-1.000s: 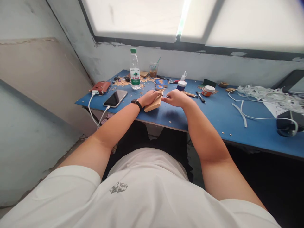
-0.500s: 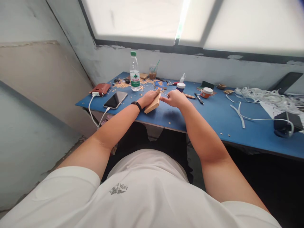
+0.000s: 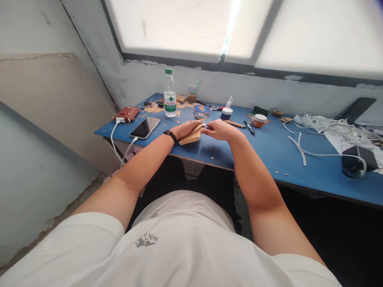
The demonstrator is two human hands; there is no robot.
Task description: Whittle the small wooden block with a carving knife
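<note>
The left hand [image 3: 189, 128], a black-strapped watch [image 3: 170, 135] circling its wrist, is grasping a pale, honey-tan, flat-sided wooden block [image 3: 191, 138]. The block is lying at a slant under the palm, over the front part of a blue-topped table [image 3: 257, 155]; whether it is touching the tabletop cannot be told. Its squared near end and long side are facing the wearer, looking plain and light, while the fingers are hiding much of its upper face and far end.

The right hand [image 3: 220, 130] is curling around a slim, dark tool [image 3: 207, 127], mostly hidden in the fist, and its thumb is reaching toward the block's far end.

Beyond the hands, a dark blue jar with a white lid [image 3: 226, 114] is standing near a black pen [image 3: 249, 128] and an orange, white-lidded jar [image 3: 259, 120]. To the left, a grey-edged smartphone [image 3: 145, 128] is lying flat, and a clear, green-capped water bottle [image 3: 170, 99] is standing among scattered pale wood shavings [image 3: 154, 107].
</note>
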